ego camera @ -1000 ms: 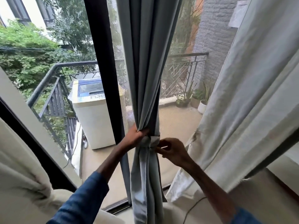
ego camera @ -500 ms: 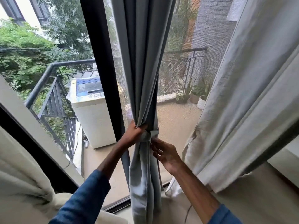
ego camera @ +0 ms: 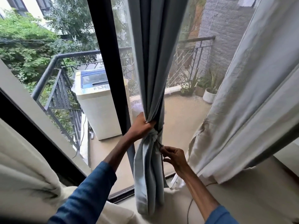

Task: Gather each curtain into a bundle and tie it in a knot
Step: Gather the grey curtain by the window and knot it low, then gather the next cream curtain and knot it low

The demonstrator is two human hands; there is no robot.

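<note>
At the balcony window (ego camera: 105, 62), your left hand (ego camera: 140, 125) grips the grey curtain (ego camera: 152, 54); below the knot (ego camera: 153, 135), your right hand (ego camera: 174, 156) pinches its fabric.

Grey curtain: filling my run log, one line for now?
step: knotting | left hand grips grey curtain above knot | right hand pinches curtain below knot

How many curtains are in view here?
3. A grey curtain hangs in the middle, gripped by the left hand and pinched by the right hand; a cream curtain hangs at right; a second cream curtain lies bunched at lower left. Others may be out of frame.
</note>
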